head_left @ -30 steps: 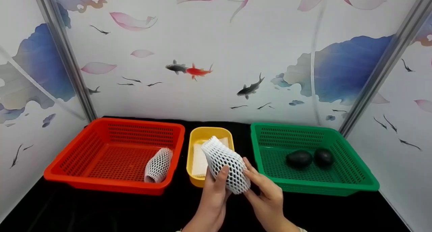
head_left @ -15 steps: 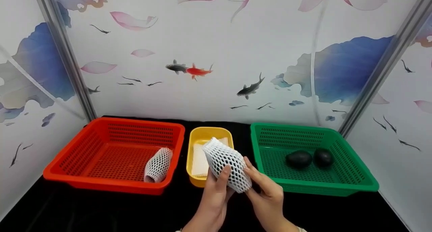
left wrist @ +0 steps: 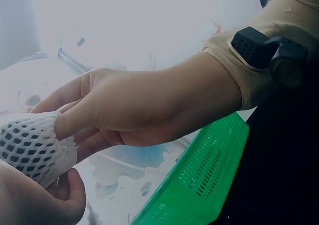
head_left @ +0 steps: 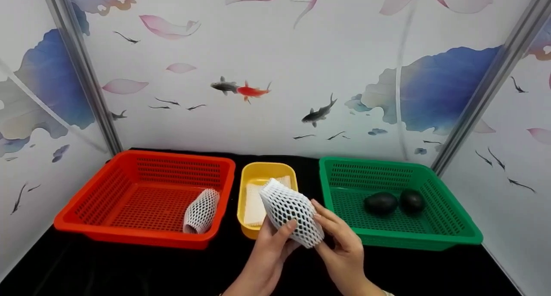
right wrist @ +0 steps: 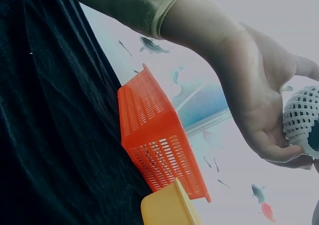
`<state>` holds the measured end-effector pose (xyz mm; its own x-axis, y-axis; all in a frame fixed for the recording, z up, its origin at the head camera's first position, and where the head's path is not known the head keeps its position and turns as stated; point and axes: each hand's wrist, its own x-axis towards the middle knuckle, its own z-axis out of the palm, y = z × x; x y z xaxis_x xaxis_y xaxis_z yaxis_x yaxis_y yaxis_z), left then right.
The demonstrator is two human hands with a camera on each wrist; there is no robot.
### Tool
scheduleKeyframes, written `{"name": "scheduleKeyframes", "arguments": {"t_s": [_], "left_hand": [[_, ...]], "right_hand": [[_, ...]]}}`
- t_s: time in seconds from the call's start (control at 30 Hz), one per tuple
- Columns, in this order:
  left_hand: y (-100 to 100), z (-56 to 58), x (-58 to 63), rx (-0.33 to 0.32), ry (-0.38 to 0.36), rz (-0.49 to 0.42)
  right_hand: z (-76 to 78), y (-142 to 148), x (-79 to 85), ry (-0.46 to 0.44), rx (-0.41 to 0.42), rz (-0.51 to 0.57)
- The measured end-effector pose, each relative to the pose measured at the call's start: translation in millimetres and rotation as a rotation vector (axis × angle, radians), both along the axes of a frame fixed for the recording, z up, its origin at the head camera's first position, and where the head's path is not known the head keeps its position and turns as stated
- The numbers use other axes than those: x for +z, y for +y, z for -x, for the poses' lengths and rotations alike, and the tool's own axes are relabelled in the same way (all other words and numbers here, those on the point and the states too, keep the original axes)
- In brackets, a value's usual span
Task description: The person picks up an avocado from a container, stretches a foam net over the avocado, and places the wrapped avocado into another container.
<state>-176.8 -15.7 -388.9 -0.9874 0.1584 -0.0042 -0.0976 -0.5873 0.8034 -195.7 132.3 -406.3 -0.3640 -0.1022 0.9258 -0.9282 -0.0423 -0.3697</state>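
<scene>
Both hands hold a white foam fruit net in front of the yellow tub, with something dark showing through its mesh. My left hand grips its left side, thumb lying across the front. At the lower right end, my right hand pinches the net's edge between fingers and thumb. In the right wrist view, a dark rounded thing shows at the net's opening. Another netted piece lies in the red basket. Two dark, avocado-like fruits lie in the green basket.
Between the baskets stands a yellow tub with flat white foam nets in it. A black cloth covers the table. Behind rises a white panel printed with fish and petals, framed by metal posts.
The hands and the net have shifted slightly down and to the right. My left thumb has slid a little lower on the mesh. Baskets and tub stay put.
</scene>
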Motion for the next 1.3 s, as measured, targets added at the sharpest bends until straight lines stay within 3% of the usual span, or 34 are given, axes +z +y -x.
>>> {"name": "scheduleKeyframes", "arguments": {"t_s": [0.4, 0.53, 0.67, 0.8, 1.07, 1.3], "left_hand": [[-10.2, -1.7, -1.2, 0.018, -0.011, 0.052], [-14.3, -2.7, -2.0, 0.032, 0.013, 0.064], [-25.7, -4.0, -1.6, 0.075, 0.058, 0.102], [-45.5, -5.2, 0.9, 0.140, 0.104, 0.150], [-85.6, -4.9, 4.8, 0.219, 0.086, 0.197], [-118.0, 6.4, 15.4, 0.307, 0.023, 0.275]], "right_hand": [[-1.7, 1.0, 1.1, 0.042, 0.016, -0.052], [-0.3, 2.7, 2.1, 0.105, 0.031, -0.075], [2.4, 6.3, 4.0, 0.186, 0.010, -0.130], [5.6, 13.3, 5.5, 0.212, -0.033, -0.225], [22.1, 34.0, -19.7, 0.119, -0.106, -0.324], [34.0, 48.8, -37.7, -0.005, -0.268, -0.380]]}}
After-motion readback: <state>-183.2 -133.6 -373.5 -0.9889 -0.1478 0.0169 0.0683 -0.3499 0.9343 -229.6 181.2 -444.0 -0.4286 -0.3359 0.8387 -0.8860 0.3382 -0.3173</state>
